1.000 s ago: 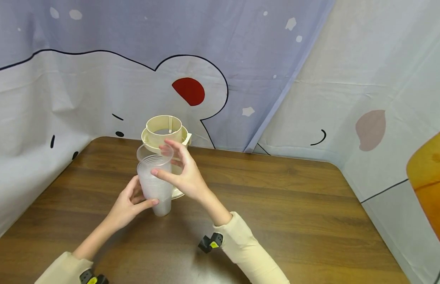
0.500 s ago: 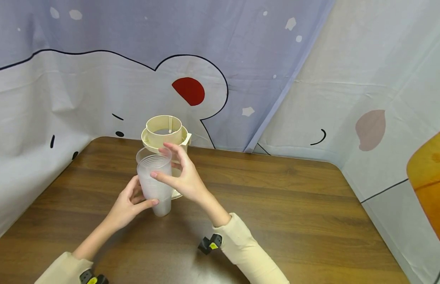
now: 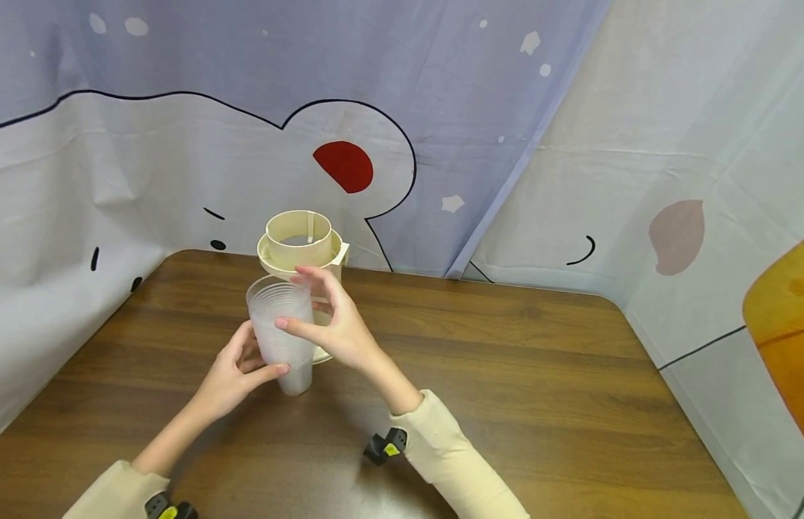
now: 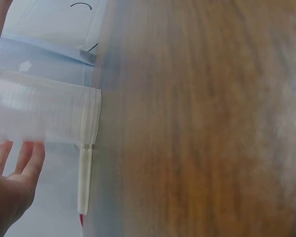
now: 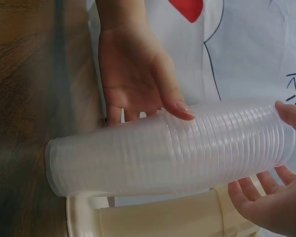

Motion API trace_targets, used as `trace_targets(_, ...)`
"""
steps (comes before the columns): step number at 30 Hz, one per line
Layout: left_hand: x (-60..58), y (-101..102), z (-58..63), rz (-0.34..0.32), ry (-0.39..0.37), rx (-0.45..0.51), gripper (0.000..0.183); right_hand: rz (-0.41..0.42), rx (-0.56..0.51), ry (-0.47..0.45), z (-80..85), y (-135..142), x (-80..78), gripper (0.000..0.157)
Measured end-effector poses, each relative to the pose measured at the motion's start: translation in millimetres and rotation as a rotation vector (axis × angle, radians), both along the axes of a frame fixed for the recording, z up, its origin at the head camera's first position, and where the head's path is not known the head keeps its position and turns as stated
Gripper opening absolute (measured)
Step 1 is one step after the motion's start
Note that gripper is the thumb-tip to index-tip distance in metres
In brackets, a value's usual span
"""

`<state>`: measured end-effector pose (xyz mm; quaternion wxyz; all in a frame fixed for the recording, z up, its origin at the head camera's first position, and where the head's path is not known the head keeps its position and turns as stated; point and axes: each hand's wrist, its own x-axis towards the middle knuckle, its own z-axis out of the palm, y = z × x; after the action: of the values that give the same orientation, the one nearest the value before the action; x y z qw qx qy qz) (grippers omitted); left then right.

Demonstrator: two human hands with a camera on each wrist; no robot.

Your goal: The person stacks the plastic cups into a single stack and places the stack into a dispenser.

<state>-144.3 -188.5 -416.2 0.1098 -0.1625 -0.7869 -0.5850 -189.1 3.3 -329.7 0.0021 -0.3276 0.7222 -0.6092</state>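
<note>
A tall stack of nested clear plastic cups [image 3: 281, 339] stands upright with its bottom on the wooden table. My left hand [image 3: 229, 378] holds its lower part from the left, thumb at the front. In the right wrist view the left hand [image 5: 133, 74] lies along the side of the stack. At the top rim, my right hand [image 3: 333, 321] holds the uppermost cup between thumb and fingers. Its curved fingers [image 5: 271, 185] pass below the rim in the right wrist view. Just behind the cups stands a cream plastic stand [image 3: 301, 252] with a round open ring on top, partly hidden.
The brown wooden table [image 3: 505, 389] stretches away to the right of both hands. A printed fabric curtain [image 3: 473, 144] hangs along the table's back and side edges. Small black cameras sit on both wrists.
The uppermost cup has slid down into the stack, so its rim stands lower. My right hand has sunk slightly with it, while the left hand has stayed in place.
</note>
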Motion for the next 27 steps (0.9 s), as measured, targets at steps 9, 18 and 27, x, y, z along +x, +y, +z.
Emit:
trace_targets(9,-1.9,-2.7,-2.7,-0.009,-0.009,-0.014,0.07,0.018,0.012,0.008,-1.8,3.3,-1.7,0.068)
trace_targets(18,-2.2,-3.3,-3.6,-0.014,-0.002,-0.021,0.071,0.052,0.02,0.02,-0.8,6.3,-1.4,0.062)
trace_targets(27,-1.7,-2.4,-2.6,0.0,-0.004,-0.026,0.072,0.061,0.015,-0.004,0.6,7.9,-4.2,0.042)
